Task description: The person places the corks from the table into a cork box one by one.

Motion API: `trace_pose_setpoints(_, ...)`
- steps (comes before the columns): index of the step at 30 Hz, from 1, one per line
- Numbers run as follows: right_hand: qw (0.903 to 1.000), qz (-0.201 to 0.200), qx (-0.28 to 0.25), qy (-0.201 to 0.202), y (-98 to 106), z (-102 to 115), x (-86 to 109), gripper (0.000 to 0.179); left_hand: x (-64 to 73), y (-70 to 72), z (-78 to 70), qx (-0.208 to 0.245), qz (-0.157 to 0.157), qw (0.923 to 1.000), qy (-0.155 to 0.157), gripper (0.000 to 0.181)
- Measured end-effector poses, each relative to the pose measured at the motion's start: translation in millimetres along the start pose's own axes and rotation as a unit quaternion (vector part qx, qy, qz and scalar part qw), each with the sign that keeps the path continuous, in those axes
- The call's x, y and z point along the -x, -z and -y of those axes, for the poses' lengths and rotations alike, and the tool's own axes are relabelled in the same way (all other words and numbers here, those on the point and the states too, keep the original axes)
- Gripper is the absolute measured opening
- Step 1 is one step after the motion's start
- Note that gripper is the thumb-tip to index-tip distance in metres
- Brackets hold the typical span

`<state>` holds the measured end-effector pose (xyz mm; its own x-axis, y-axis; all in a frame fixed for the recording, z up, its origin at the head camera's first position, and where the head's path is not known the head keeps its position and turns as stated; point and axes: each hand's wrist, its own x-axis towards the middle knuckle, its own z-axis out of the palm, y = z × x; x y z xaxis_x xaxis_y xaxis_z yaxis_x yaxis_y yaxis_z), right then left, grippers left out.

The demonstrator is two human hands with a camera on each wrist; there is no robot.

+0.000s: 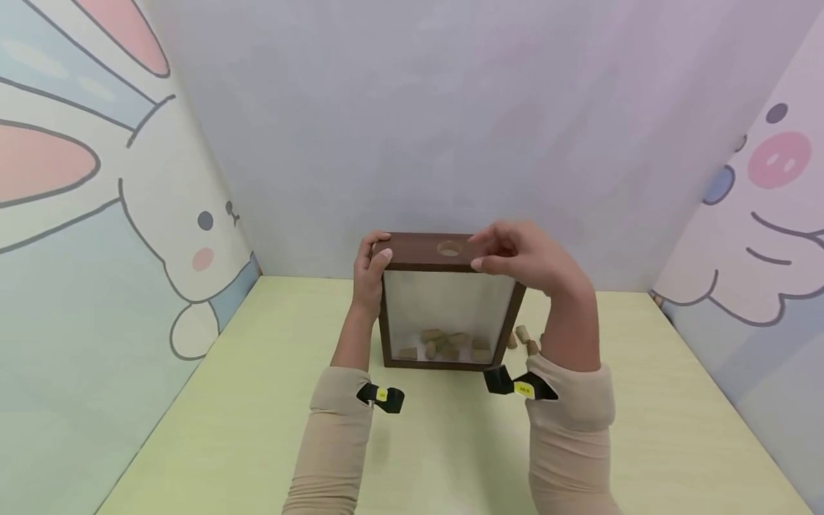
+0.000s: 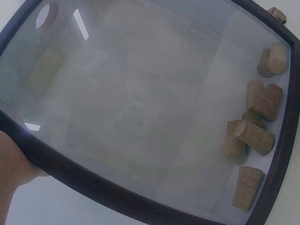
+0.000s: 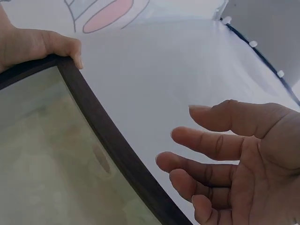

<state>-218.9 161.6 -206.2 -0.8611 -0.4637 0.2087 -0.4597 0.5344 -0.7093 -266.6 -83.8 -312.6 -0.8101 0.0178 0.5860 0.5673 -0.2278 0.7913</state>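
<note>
A shadow box (image 1: 450, 315) with a dark brown frame and clear front stands upright on the table. Its top edge has a round hole (image 1: 450, 248). Several tapered corks (image 2: 254, 136) lie at the bottom inside. My left hand (image 1: 370, 268) grips the box's upper left corner, with the thumb on the front side; only part of that hand shows in the left wrist view. Over the top right end, close to the hole, hovers my right hand (image 1: 524, 254). In the right wrist view its fingers (image 3: 206, 143) are relaxed and bent a little, holding nothing.
More loose corks (image 1: 523, 335) lie on the pale green table (image 1: 225, 429) to the right of the box, partly hidden by my right forearm. A whitish backdrop (image 1: 412, 121) rises behind. Side panels carry a cartoon rabbit (image 1: 187, 250) and a pig (image 1: 740, 236).
</note>
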Motion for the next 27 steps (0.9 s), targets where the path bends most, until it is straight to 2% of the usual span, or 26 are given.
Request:
trace_pose_setpoints(5,0.9988,0.003,0.006,0.047,0.1,-7.7,17.7,0.034,-0.8,-0.6,-1.3,-0.003,0.003,1.0,0.002,0.045)
trace_pose_setpoints(9,0.9966,0.022,0.027,0.074,2.6,-14.0,30.3,0.034,-2.1,-0.4,-1.5,-0.004,0.001,1.0,-0.001,0.046)
trace_pose_setpoints(14,0.9953,0.041,0.041,0.077,4.5,-23.5,45.5,0.029,-2.2,0.9,-0.6,-0.004,-0.003,1.0,0.0,0.047)
trace_pose_setpoints(20,0.9953,0.027,0.04,0.084,4.0,-34.2,58.6,0.023,-2.3,0.8,-0.2,-0.004,-0.004,1.0,-0.001,0.046)
trace_pose_setpoints(27,0.9976,0.015,0.008,0.067,3.2,-53.8,71.6,0.026,-1.8,-0.2,-0.6,-0.005,-0.003,1.0,0.003,0.047)
